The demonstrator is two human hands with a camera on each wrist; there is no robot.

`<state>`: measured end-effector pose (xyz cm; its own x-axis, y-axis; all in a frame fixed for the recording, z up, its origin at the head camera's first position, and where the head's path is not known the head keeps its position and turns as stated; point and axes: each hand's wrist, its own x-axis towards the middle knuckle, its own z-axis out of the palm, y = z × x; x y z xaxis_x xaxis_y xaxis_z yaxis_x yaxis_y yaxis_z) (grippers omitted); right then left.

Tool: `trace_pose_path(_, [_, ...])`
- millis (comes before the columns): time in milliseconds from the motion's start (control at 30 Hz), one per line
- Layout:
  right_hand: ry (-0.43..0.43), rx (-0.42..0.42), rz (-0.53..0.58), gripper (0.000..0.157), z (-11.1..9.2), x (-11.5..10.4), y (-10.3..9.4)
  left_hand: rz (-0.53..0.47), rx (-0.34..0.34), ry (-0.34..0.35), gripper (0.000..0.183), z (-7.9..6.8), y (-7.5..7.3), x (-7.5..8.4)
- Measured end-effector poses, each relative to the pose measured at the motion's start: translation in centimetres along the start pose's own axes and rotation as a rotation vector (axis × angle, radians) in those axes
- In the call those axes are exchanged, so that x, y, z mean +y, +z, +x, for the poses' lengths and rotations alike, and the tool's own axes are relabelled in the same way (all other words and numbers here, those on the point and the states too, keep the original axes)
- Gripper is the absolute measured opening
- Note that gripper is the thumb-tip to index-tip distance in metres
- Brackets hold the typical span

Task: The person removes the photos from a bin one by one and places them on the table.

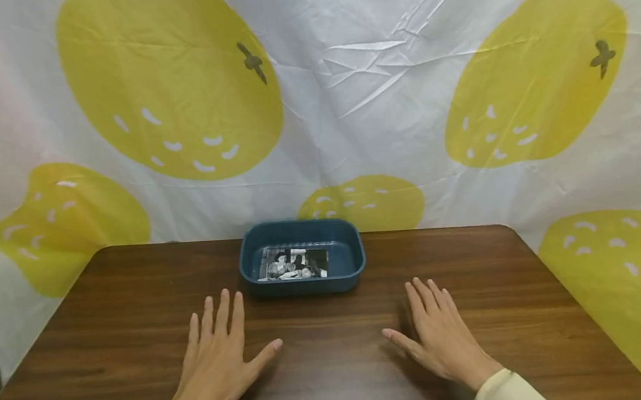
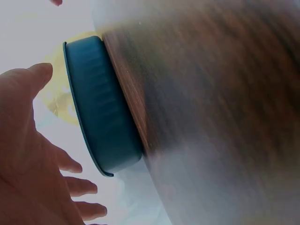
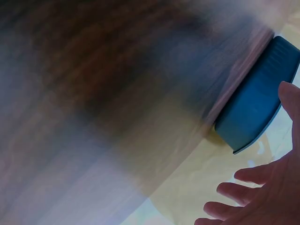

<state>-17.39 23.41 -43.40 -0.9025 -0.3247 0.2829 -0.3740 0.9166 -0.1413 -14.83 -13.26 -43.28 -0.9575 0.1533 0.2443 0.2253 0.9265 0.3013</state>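
A dark blue rectangular tray (image 1: 304,286) with rounded corners stands near the table's back edge. Inside it lies a black-and-white photo card (image 1: 293,265), flat and toward the left. My left hand (image 1: 217,361) is held palm down in front of the tray's left side, fingers straight and thumb spread. Off to the front right of the tray, my right hand (image 1: 442,337) has its fingers extended too. Neither hand touches the tray or holds anything. Both wrist views show the tray's side wall (image 2: 103,105) beyond the fingers, and the card is hidden there.
A brown wood-grain table (image 1: 325,356) spreads under both hands. Behind it hangs a white cloth (image 1: 361,137) printed with large yellow lemons, close to the table's back edge. Cream sleeves (image 1: 511,392) cover the wrists.
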Motion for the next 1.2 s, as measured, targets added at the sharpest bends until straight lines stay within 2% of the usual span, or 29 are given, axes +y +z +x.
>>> trace_pose_path(333, [-0.051, -0.007, 0.053, 0.092, 0.8, -0.5, -0.1, -0.031, 0.004, 0.025, 0.107, 0.7, 0.2, 0.1])
trace_pose_path(500, [-0.087, -0.017, 0.086, 0.089, 1.8, -1.6, -0.5, -0.068, -0.006, 0.047, 0.104, 1.6, 0.1, 0.4])
trace_pose_path(667, [-0.121, -0.015, 0.143, 0.082, 3.3, -3.0, -0.9, -0.097, -0.001, 0.097, 0.097, 2.8, -0.1, 0.8])
trace_pose_path(967, [-0.141, -0.073, 0.301, 0.066, 7.6, -5.4, -1.4, -0.075, 0.097, 0.218, 0.090, 6.1, -0.4, 1.7])
trace_pose_path(1200, [-0.037, -0.151, 0.472, 0.057, 12.3, -6.4, -1.8, -0.062, 0.078, 0.272, 0.093, 9.1, -0.3, 2.0])
